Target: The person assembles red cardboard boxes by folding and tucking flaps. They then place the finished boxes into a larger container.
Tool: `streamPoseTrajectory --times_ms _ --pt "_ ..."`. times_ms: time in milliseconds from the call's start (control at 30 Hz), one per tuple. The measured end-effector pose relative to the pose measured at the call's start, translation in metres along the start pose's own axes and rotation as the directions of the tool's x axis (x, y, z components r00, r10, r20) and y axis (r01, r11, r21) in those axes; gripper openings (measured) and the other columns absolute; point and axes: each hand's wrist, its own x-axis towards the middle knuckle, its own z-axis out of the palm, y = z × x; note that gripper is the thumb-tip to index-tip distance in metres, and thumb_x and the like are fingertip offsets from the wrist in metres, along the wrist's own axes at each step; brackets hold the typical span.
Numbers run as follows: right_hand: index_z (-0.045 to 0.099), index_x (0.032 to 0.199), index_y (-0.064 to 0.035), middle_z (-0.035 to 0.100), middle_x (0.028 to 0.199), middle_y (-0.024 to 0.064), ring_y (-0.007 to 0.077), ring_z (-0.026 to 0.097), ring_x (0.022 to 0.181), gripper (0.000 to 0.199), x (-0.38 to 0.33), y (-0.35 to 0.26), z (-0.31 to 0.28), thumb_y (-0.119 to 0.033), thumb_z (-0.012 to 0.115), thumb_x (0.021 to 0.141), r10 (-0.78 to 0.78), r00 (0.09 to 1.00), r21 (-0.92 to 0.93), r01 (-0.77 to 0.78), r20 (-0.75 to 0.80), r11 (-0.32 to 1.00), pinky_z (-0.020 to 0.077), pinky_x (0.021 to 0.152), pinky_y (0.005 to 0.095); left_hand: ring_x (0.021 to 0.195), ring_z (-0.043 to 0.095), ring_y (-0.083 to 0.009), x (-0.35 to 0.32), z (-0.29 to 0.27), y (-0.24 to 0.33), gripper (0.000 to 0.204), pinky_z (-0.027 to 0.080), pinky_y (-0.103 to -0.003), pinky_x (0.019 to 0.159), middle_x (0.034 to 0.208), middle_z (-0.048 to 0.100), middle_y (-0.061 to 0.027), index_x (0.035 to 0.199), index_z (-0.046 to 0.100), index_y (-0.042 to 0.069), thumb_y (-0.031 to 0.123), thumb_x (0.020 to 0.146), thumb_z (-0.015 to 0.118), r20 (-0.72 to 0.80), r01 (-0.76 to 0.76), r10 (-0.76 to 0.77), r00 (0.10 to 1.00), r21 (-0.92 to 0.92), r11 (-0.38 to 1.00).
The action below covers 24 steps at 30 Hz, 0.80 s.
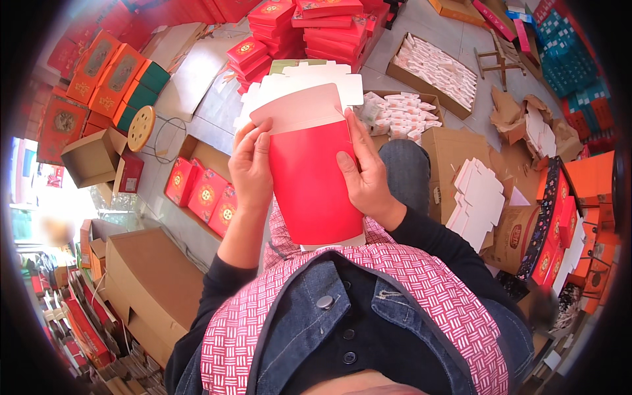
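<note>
A red cardboard box (313, 187), with its pale top flap raised at the far end, lies upright in front of my body above my lap. My left hand (252, 164) grips its left edge near the flap, thumb and fingers closed on the card. On the opposite edge, my right hand (364, 171) holds the box with the thumb on the red face and the fingers at the side. Beyond the box, flat white die-cut card blanks (306, 78) stick out. Whatever is inside the box is hidden.
Stacks of red boxes (329, 26) stand ahead. A carton (204, 197) of red boxes sits left of my lap. On the right are trays of small white packets (434, 72) and more white blanks (475, 201). A large brown carton (148, 283) stands at lower left.
</note>
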Motion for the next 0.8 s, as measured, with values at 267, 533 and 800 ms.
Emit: streamPoseTrajectory --times_ms 267,533,800 --pt "0.033 0.141 0.0029 0.046 0.135 0.0188 0.0246 0.048 0.121 0.054 0.029 0.013 -0.014 -0.028 0.045 0.098 0.148 0.988 0.336 -0.156 0.048 0.929 0.0417 0.097 0.0347 0.103 0.054 -0.0150 0.000 0.001 0.000 0.022 0.042 -0.026 0.088 0.110 0.058 -0.0084 0.107 0.065 -0.003 0.010 0.094 0.054 0.010 -0.054 0.054 0.999 0.053 0.997" --pt "0.067 0.079 0.0014 0.066 0.096 0.0124 0.0133 0.063 0.076 0.036 0.137 0.026 -0.049 -0.028 0.053 0.095 0.298 0.665 0.467 -0.714 0.685 0.521 0.0522 0.072 0.0256 0.098 0.057 -0.0161 0.002 0.006 0.009 0.020 0.044 -0.026 0.086 0.109 0.059 -0.0091 0.105 0.065 -0.003 0.010 0.093 0.054 0.051 -0.113 0.109 0.993 0.069 0.991" --pt "0.065 0.110 0.0008 0.068 0.093 0.0076 0.0100 0.063 0.085 0.027 0.161 0.007 -0.023 -0.015 0.064 0.088 0.255 0.358 0.053 -0.664 0.898 0.746 0.0513 0.075 0.0211 0.098 0.058 -0.0179 0.003 0.009 0.016 0.016 0.046 -0.028 0.085 0.109 0.060 -0.0107 0.099 0.064 -0.004 0.006 0.092 0.054 0.119 -0.209 0.199 0.973 0.085 0.974"
